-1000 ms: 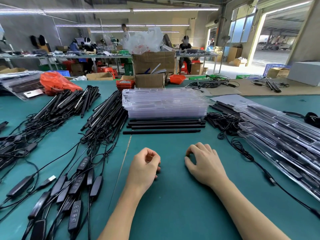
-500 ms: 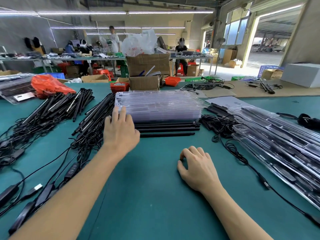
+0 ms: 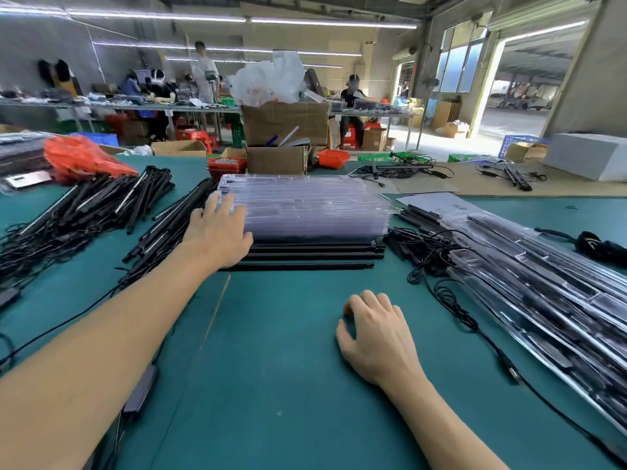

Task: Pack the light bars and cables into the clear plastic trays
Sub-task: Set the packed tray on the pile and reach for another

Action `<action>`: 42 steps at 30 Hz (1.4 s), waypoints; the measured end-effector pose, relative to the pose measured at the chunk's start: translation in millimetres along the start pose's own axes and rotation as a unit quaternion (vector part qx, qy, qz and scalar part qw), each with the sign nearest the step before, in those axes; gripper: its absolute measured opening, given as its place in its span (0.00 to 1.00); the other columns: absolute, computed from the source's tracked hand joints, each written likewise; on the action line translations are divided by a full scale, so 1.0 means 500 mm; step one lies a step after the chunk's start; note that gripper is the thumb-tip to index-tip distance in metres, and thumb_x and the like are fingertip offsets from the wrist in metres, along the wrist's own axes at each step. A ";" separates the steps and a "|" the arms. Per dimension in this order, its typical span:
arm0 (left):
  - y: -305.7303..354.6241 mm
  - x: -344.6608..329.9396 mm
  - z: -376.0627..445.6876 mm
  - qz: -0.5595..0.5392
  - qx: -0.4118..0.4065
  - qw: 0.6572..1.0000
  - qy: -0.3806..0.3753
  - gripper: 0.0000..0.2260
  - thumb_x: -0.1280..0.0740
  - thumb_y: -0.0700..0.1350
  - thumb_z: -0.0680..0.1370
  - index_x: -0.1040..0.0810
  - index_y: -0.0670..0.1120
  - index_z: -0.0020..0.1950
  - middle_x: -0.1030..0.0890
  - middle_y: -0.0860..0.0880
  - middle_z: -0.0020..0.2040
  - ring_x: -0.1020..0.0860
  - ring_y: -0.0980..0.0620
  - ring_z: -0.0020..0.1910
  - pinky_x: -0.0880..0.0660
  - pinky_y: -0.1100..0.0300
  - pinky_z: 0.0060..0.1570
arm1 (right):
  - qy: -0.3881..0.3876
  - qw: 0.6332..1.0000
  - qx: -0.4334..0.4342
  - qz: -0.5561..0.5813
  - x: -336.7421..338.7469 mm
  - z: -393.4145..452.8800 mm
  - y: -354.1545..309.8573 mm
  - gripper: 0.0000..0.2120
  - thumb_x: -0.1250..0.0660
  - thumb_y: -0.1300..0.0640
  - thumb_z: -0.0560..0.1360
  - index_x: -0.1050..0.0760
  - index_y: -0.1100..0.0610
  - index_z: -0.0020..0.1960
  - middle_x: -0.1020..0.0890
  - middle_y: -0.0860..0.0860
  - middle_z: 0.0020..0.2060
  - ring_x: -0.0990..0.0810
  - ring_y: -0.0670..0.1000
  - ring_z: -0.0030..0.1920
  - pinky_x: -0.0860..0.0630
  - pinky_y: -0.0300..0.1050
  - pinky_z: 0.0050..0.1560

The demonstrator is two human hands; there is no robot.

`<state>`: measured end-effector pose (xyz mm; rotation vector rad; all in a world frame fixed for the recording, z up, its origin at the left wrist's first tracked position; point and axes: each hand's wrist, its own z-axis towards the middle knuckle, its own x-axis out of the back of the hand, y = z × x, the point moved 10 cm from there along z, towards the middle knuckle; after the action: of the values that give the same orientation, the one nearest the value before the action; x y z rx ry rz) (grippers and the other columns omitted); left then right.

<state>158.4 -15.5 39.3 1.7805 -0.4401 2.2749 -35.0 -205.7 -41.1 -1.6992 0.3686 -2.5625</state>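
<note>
Factory assembly hall, long green worktables (image 3: 271, 368), stacked clear trays (image 3: 305, 205), cardboard boxes (image 3: 285, 122), seated workers (image 3: 353, 106)

The left arm stretches forward from the near left corner of the worktop, bare to the wrist, its left hand (image 3: 217, 232) flat and palm down, fingers (image 3: 212, 205) extended together toward the far edge, thumb spread to the right. The right hand (image 3: 376, 337) rests palm down near the middle of the worktop, fingers loosely curled under, forearm running back to the near right edge.
</note>
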 end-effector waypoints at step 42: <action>0.080 0.195 -0.078 -0.068 -0.103 0.937 0.327 0.06 0.35 0.31 0.75 0.28 0.37 0.50 0.26 0.39 0.45 0.28 0.40 0.44 0.32 0.51 0.29 | 0.003 1.000 0.003 0.008 -0.003 0.004 0.001 0.10 0.42 0.47 0.78 0.28 0.52 0.51 0.27 0.46 0.48 0.30 0.52 0.51 0.32 0.46 0.52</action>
<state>85.5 -39.9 121.5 0.8470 -0.3848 2.4298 -32.6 -206.4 -41.8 -1.6792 0.3711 -2.5564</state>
